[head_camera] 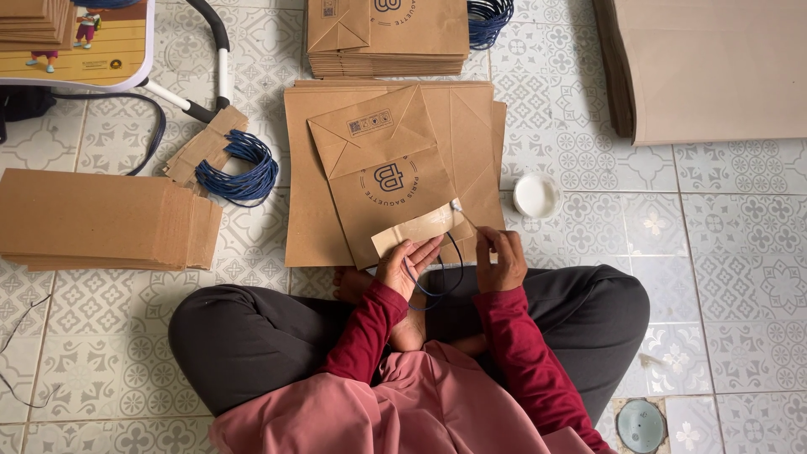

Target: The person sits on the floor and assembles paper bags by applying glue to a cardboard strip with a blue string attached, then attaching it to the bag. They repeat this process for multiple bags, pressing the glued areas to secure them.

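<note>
Both hands work one strip: left hand [407,266] grips card strip [418,227], slanting up-right; right hand [499,259] pinches glue stick [467,216] touching its far end.

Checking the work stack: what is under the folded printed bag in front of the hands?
The printed bag lies on a pile of flat brown sheets on the tiled floor. How many sheets, or anything beneath, is covered.

The person wears dark red long sleeves [370,324], a pink garment [403,403] and dark grey trousers [244,336].
</note>
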